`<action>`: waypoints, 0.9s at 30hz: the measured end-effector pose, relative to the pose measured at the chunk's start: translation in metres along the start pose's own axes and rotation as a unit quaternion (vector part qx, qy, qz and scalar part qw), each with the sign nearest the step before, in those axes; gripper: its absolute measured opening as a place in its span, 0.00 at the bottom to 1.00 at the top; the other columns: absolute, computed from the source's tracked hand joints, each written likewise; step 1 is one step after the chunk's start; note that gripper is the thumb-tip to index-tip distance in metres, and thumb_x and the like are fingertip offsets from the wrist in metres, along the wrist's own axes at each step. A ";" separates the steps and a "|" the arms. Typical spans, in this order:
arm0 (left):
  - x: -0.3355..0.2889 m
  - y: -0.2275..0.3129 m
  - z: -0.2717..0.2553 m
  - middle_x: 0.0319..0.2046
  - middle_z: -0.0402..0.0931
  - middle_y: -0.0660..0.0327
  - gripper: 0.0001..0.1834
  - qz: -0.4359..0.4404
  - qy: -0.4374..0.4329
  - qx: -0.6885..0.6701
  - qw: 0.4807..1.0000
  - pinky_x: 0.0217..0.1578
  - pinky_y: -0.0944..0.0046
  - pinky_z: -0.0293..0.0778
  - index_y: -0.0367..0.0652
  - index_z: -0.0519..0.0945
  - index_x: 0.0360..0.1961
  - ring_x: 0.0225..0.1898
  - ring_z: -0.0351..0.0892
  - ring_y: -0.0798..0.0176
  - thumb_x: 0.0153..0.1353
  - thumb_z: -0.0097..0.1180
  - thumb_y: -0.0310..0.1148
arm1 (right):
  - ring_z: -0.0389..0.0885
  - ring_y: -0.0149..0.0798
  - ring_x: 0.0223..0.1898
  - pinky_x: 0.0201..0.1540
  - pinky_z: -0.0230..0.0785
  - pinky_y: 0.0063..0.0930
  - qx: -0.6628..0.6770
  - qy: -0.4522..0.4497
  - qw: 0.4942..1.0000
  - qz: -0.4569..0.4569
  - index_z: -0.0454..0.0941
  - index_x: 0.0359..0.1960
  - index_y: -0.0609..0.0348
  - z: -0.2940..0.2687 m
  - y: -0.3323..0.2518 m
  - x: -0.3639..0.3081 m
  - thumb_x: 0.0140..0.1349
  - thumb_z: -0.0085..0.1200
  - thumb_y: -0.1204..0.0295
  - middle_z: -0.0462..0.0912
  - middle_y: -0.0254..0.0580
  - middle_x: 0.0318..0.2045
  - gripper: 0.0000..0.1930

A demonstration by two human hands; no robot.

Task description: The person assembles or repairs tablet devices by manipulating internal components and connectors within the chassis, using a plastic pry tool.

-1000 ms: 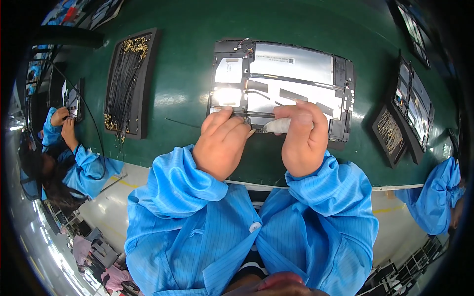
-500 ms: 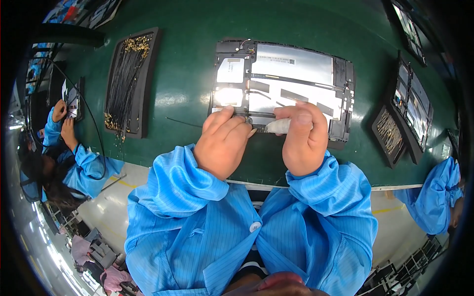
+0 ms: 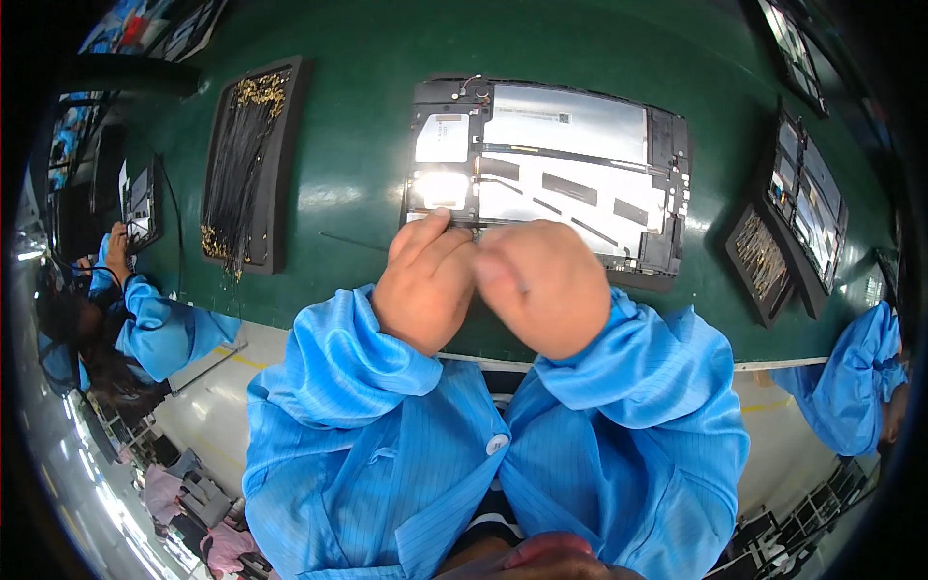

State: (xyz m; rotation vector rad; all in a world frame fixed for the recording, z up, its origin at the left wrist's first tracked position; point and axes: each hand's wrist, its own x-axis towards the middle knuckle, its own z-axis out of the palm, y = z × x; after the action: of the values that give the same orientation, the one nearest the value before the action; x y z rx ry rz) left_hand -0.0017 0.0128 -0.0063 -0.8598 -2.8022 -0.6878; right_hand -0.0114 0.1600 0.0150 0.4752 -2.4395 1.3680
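A flat device panel (image 3: 619, 135) with a black frame and silvery plates lies in front of me. My left hand (image 3: 425, 280) rests at its near left corner, fingers curled together. A thin black cable (image 3: 353, 241) runs from the table into that hand's grip; its other end is hidden. My right hand (image 3: 546, 290) is curled against my left fingertips over the panel's near edge. It is blurred, its fingertips are turned away, and whatever they hold is hidden.
To the left, a black foam tray (image 3: 292, 164) holds many thin cables with gold ends. Another cable tray (image 3: 759, 261) sits at right, beside a tilted device panel (image 3: 812, 203). Co-workers in blue sleeves (image 3: 164, 314) sit on both sides.
My right hand has moved left and turned over against my left hand. The white-wrapped piece at its fingers has gone out of sight. At left, the co-worker's hands have shifted.
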 end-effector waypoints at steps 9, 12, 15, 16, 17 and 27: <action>-0.011 0.013 -0.015 0.31 0.72 0.55 0.09 -0.113 0.025 -0.083 0.990 0.43 0.57 0.63 0.38 0.73 0.30 0.39 0.69 0.52 0.47 0.51 0.29 | 0.72 0.34 0.22 0.25 0.64 0.27 0.241 0.026 0.910 0.335 0.65 0.36 0.65 0.003 0.019 0.006 0.57 0.38 0.59 0.74 0.43 0.22 0.18; -0.026 0.009 -0.024 0.26 0.73 0.55 0.12 -0.389 -0.018 -0.409 0.825 0.33 0.63 0.69 0.37 0.71 0.29 0.30 0.73 0.60 0.56 0.43 0.37 | 0.70 0.28 0.24 0.26 0.64 0.20 0.300 0.041 0.883 0.359 0.63 0.39 0.65 -0.003 0.015 0.010 0.57 0.37 0.56 0.75 0.40 0.25 0.21; -0.029 -0.008 -0.020 0.21 0.72 0.62 0.11 -0.568 0.026 -0.698 0.436 0.19 0.70 0.70 0.41 0.69 0.31 0.21 0.73 0.67 0.56 0.43 0.38 | 0.70 0.27 0.24 0.25 0.64 0.18 0.297 0.035 0.887 0.352 0.63 0.41 0.65 -0.002 0.015 0.007 0.57 0.37 0.55 0.75 0.40 0.26 0.22; -0.026 -0.011 -0.018 0.21 0.72 0.62 0.11 -0.568 0.032 -0.699 0.434 0.19 0.70 0.70 0.41 0.69 0.31 0.21 0.73 0.67 0.56 0.43 0.38 | 0.70 0.27 0.24 0.25 0.64 0.18 0.297 0.029 0.888 0.349 0.63 0.41 0.65 -0.002 0.015 0.007 0.57 0.37 0.55 0.75 0.40 0.26 0.22; -0.024 -0.016 -0.014 0.21 0.71 0.63 0.10 -0.566 0.087 -0.674 0.467 0.19 0.71 0.70 0.41 0.68 0.31 0.21 0.73 0.68 0.56 0.43 0.38 | 0.70 0.27 0.24 0.25 0.64 0.19 0.307 0.029 0.883 0.353 0.62 0.41 0.65 -0.002 0.015 0.007 0.57 0.36 0.55 0.75 0.41 0.26 0.22; -0.039 0.010 -0.049 0.21 0.69 0.63 0.18 -0.550 -0.175 -0.536 0.616 0.16 0.74 0.64 0.36 0.65 0.45 0.19 0.69 0.72 0.54 0.46 0.34 | 0.70 0.28 0.25 0.24 0.65 0.19 0.327 0.027 0.879 0.345 0.62 0.43 0.66 -0.002 0.016 0.007 0.58 0.37 0.58 0.74 0.42 0.27 0.22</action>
State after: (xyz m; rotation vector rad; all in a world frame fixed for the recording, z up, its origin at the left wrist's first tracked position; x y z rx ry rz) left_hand 0.0354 -0.0218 0.0309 1.1247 -2.6767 -2.7015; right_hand -0.0245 0.1689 0.0070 -0.3620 -2.1090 2.4667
